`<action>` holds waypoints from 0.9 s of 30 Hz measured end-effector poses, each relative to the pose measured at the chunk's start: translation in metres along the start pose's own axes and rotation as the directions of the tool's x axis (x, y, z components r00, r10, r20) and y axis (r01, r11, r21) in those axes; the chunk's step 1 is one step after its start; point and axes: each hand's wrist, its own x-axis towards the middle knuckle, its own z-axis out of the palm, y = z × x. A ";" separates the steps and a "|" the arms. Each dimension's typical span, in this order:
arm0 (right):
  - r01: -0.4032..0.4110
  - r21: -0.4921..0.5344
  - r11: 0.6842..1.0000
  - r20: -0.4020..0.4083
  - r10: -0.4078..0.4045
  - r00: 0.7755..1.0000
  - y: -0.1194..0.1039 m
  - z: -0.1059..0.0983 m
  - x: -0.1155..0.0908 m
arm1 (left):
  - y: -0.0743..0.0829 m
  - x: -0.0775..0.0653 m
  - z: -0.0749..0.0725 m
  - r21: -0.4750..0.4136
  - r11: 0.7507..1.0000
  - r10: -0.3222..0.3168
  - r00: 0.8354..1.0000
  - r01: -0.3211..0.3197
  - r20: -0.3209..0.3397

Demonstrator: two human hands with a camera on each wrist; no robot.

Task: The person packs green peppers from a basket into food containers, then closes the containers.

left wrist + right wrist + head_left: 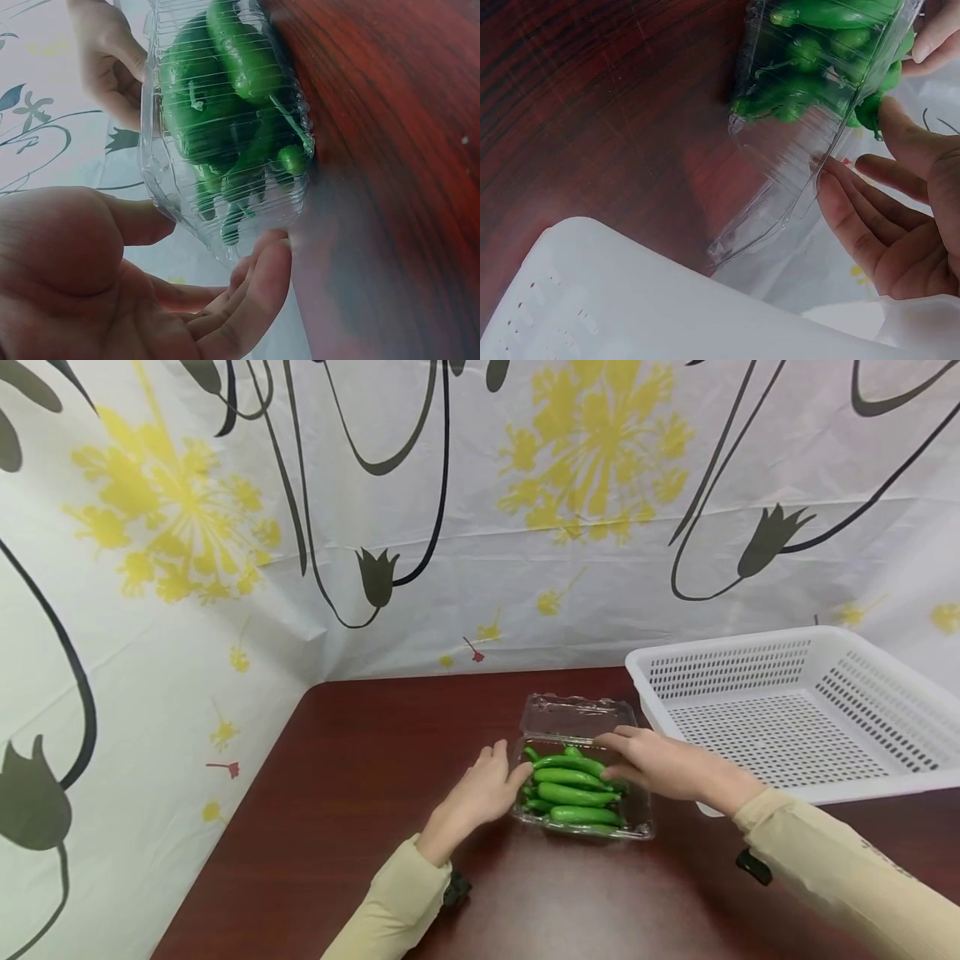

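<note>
Several green chili peppers (573, 796) lie side by side in a clear plastic clamshell box (638, 820) whose lid (577, 718) is folded back, away from me. My left hand (480, 789) is at the box's left side, thumb by the rim and relaxed fingers along the outer wall. In the left wrist view, that thumb (142, 221) meets the box's corner. Over the right side reaches my right hand (663, 764), its fingers loosely bent. The right wrist view has its thumb (907, 139) beside a pepper at the rim, with the other fingers near the outer edge.
A large white slotted plastic basket (918, 689) stands at the right, close to the box. The box rests on a dark red wooden table (337, 827). A white flower-patterned sheet (465, 510) hangs behind the table and along its left.
</note>
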 end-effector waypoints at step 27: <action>0.034 -0.134 0.990 -0.221 -0.063 0.973 0.008 0.002 -0.007 | -0.003 -0.004 -0.008 0.084 0.996 0.039 0.999 -0.041 0.028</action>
